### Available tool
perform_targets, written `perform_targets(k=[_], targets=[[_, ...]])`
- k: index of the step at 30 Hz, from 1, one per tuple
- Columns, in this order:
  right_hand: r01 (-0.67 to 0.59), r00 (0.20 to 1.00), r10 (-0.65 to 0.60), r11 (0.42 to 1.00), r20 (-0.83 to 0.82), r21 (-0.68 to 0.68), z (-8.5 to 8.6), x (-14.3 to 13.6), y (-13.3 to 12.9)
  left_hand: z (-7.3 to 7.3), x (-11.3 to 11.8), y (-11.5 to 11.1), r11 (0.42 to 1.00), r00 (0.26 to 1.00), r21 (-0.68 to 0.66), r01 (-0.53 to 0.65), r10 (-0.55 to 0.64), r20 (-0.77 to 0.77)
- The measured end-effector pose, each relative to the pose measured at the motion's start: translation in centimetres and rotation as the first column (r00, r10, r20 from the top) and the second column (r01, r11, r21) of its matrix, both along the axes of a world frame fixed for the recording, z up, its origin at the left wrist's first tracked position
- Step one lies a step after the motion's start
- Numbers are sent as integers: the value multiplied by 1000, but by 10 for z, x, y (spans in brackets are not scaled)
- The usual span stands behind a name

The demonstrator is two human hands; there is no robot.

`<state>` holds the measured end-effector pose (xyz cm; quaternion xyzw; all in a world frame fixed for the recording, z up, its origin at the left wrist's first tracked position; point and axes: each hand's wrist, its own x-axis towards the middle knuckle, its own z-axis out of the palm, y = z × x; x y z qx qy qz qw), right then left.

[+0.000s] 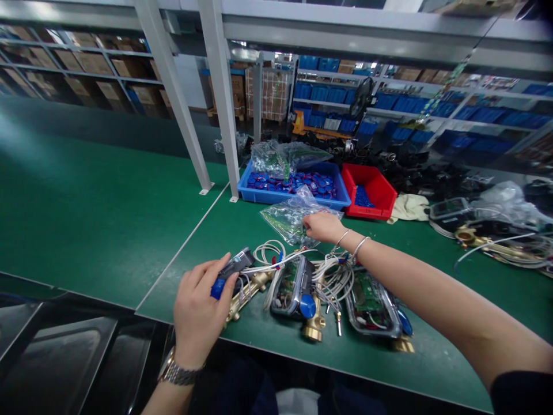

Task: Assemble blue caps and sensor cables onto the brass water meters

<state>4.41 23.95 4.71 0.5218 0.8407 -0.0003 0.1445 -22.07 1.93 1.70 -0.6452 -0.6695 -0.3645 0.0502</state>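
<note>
"Meter [237, 262] in the head view: where is it?"

"Nearer us than the blue tray [263, 197], off its left end, gripped between the left hand's [201, 297] thumb and fingers."

"And the right hand [323, 226]?"

"Fingertips bunched at the clear bag [279, 221] before the tray; cannot tell what they pinch. I'd steady the meter and pick gently."

"Any writing?"

"None legible."
</note>
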Motion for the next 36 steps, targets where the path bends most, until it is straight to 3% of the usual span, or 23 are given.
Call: perform_targets(k=[5,7,9,11,13,16,18,21,23,24,25,27,29,33,36], targets=[[18,997,-5,986,-78,166,34,0,-7,2,1,-3,999,1000,45,6,-6,-8],[9,994,19,969,-108,248,53,-7,-23,6,6,-3,995,1000,103,2,0,-22],[-76,978,131,947,-160,313,71,-21,-48,12,14,-2,985,1000,170,24,-20,-23],[-264,902,350,910,-252,319,85,-38,-79,21,23,0,972,997,223,76,-73,-19],[-479,746,538,843,-393,245,97,-54,-109,30,32,1,966,993,231,119,-116,-25],[-594,583,550,790,-597,148,108,-62,-130,39,34,-2,972,980,128,198,-198,-14],[-543,575,485,829,-659,136,110,-57,-123,40,27,-9,966,966,46,253,-255,50],[-362,701,383,918,-601,163,103,-46,-95,39,13,-19,972,960,-7,234,-230,160],[-273,781,276,958,-561,91,93,-45,-81,38,6,-24,981,964,-25,190,-182,194],[-280,784,230,960,-577,1,88,-47,-79,37,5,-24,983,965,-41,176,-165,204],[-330,763,195,937,-617,-112,84,-52,-79,37,5,-24,984,966,-54,168,-153,210],[-490,671,156,827,-724,-277,79,-68,-88,38,8,-21,982,965,-74,171,-152,212],[-598,593,156,742,-790,-302,78,-86,-101,38,13,-18,983,967,-76,170,-151,207],[-655,538,150,694,-829,-299,78,-113,-115,37,13,-18,993,972,-45,109,-97,214],[-642,544,142,705,-827,-301,74,-121,-114,36,6,-23,992,962,-63,106,-86,259]])
